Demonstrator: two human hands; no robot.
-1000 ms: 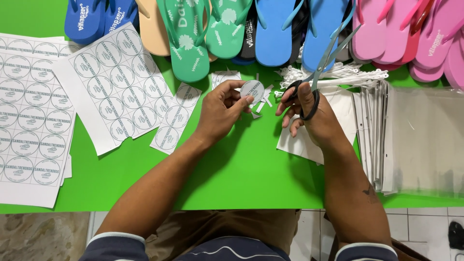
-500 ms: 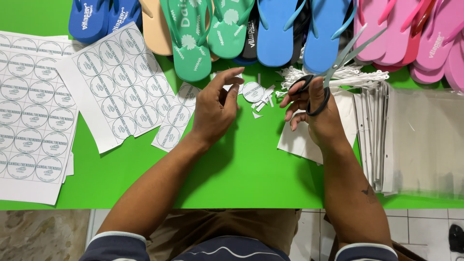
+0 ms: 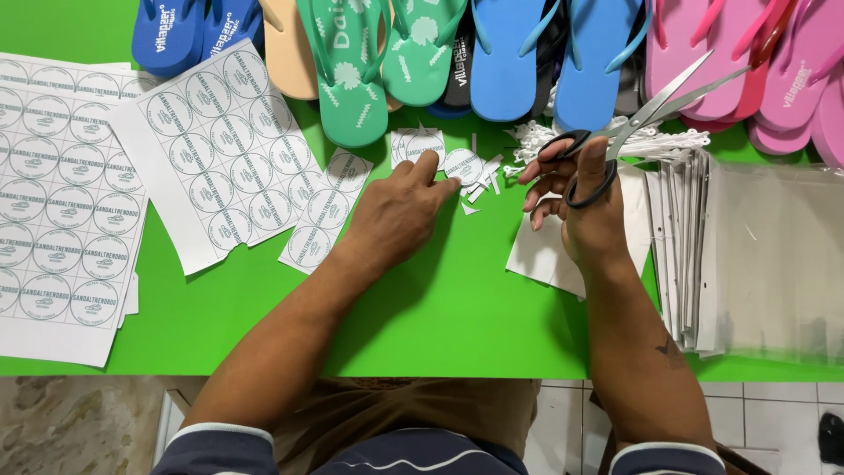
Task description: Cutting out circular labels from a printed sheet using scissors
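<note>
My left hand [image 3: 396,215] has dropped onto the table [image 3: 440,317].
Fingertips pin a round cut-out sticker [image 3: 462,164]; right hand [image 3: 585,207] grips scissors [image 3: 633,119], blades parted, upper right.

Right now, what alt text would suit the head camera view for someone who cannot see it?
A person's left hand touches a cut-out round label on a green table, while the right hand holds open scissors. Label sheets lie left; flip-flops line the far edge.

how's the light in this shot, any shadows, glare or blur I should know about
Head view: bright, even overhead light; soft shadows fall on the green table under the left hand and forearm. Faint sheen on the clear plastic bags. The right hand and scissors look sharp; no noticeable blur.
</note>
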